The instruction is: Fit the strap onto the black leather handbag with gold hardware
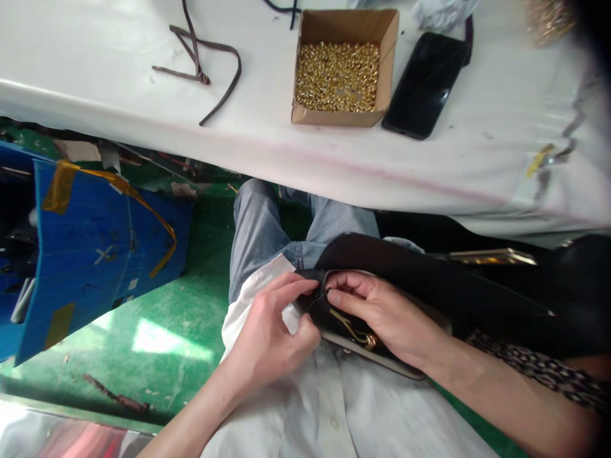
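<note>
A black bag (344, 321) with a pale lower edge lies across the lap, its opening facing up. My left hand (279, 324) grips the bag's left end between fingers and thumb. Just right of it, my right hand (382, 305) reaches into the opening, thumb and fingers pinched on the bag's edge. Whatever lies between those fingertips is too small to tell. A yellowish cord (348, 326) with a gold-coloured metal piece (370, 341) rests on the bag below my right hand.
On the white-covered table (238, 152) stand a cardboard box (310, 117) of small gold metal pieces and a black phone (424, 86). A thin brown strap (224, 48) lies to their left. A blue container (109, 254) with tape stands on the green floor (191, 312). Black material (477, 286) extends rightward.
</note>
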Demonstrator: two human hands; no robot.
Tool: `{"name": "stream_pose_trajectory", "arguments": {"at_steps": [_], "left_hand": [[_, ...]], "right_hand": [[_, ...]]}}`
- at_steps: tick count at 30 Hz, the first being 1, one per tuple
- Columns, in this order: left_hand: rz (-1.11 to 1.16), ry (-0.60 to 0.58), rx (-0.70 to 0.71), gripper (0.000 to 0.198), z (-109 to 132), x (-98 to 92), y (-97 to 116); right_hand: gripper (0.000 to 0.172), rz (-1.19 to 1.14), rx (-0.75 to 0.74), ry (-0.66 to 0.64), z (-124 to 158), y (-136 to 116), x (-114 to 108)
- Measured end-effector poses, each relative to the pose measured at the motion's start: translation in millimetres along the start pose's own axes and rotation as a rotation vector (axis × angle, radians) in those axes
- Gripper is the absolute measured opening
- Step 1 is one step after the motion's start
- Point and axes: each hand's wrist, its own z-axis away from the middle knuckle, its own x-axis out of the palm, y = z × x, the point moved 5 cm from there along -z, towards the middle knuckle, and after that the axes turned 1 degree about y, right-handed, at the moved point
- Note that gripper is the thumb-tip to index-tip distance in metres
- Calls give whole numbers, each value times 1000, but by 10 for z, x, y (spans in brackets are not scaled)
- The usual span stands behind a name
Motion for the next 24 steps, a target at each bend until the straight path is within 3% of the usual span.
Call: {"name": "stream_pose_trajectory", "arguments": {"at_steps": [7, 11, 18, 24], "left_hand": [[0, 4, 19, 51, 24, -36, -21], [13, 20, 17, 50, 28, -32, -58], [54, 78, 27, 48, 71, -29, -82], [131, 136, -23, 43, 166, -15, -166]], "right_hand": [[37, -137, 39, -99, -93, 134, 68], [38, -212, 145, -126, -139, 151, 40], [37, -301, 254, -109, -170, 161, 20], [36, -231, 285, -59, -203, 177, -17]]}}
